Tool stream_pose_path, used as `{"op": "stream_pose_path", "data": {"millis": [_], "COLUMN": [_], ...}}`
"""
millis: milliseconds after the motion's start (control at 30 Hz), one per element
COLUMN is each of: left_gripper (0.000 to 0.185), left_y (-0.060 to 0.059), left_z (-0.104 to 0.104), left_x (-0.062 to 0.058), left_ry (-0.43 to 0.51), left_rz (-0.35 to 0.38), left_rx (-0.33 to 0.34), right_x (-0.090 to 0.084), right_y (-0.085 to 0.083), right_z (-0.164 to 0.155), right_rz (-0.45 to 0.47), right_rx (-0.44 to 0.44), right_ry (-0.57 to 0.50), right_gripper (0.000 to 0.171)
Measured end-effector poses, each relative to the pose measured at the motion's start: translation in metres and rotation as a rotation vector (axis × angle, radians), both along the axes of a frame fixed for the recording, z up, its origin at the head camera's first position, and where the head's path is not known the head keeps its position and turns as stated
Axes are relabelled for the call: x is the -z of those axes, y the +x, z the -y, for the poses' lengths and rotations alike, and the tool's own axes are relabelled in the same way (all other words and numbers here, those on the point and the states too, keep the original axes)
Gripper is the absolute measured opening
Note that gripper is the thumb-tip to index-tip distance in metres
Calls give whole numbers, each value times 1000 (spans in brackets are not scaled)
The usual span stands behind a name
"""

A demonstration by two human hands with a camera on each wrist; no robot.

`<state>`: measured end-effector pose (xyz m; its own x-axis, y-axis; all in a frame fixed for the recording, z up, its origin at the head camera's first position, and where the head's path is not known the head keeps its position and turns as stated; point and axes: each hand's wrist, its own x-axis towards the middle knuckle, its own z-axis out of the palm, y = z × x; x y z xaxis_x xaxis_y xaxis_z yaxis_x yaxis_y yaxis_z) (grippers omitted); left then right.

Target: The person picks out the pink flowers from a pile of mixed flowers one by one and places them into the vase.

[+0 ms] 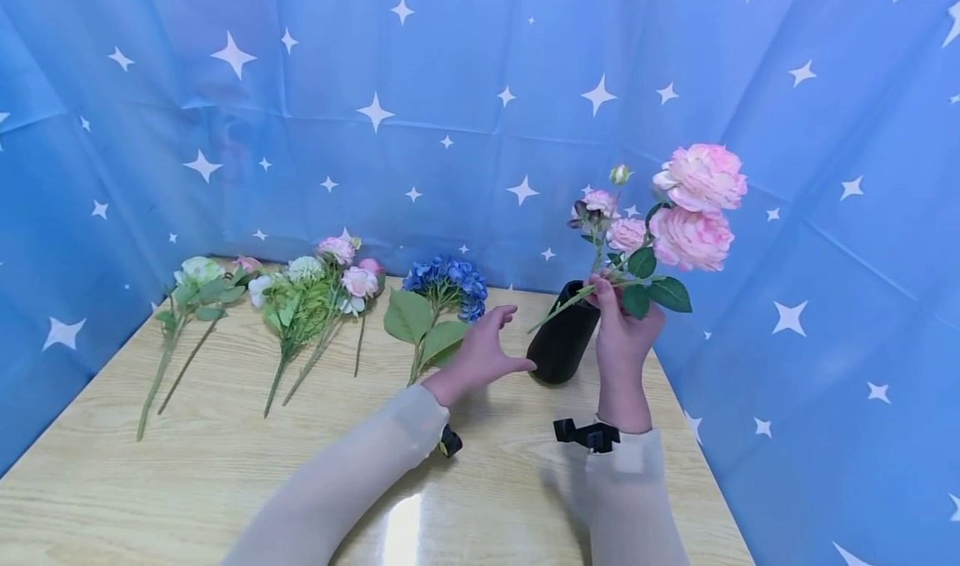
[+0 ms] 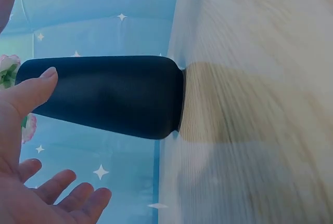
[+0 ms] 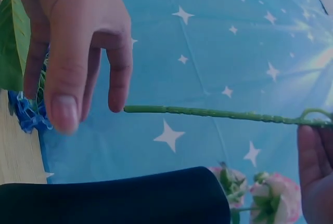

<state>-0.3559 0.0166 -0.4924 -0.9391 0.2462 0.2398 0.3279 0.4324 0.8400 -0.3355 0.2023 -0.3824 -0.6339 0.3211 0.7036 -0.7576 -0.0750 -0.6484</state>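
A black vase stands at the right side of the table. Small pink flowers rise from its mouth. My right hand pinches the green stem of a pink peony spray beside the vase's top. Its two large blooms point up and right, while the bare stem end slants down left across the vase in the head view. My left hand is near the vase's left side, thumb and fingers spread, holding nothing. In the left wrist view its thumb overlaps the vase's upper part.
A blue hydrangea with broad leaves lies just left of the vase, partly behind my left arm. Farther left lie several stems with pink and white flowers and a white flower stem. A blue starry curtain borders the wooden table.
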Motion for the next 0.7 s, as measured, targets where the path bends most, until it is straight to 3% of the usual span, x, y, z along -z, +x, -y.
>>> {"op": "stream_pose_path", "data": {"millis": [233,467,700], "left_gripper": [107,112,116], "left_y": [-8,-11,-11], "left_z": [-23,-44,-59], "left_x": [1,12,22], "left_ry": [51,137,161], "left_rz": [14,58,123], "left_rx": [2,-21,-68], "right_x": [-1,-4,-7], "right_y": [-1,2,5], "right_z": [-7,-9,-13], "right_rz": [-22,-84,-89], "right_rx": [36,26,28], "right_ry": [-56,-125,-192], "right_gripper": [25,30,36]}}
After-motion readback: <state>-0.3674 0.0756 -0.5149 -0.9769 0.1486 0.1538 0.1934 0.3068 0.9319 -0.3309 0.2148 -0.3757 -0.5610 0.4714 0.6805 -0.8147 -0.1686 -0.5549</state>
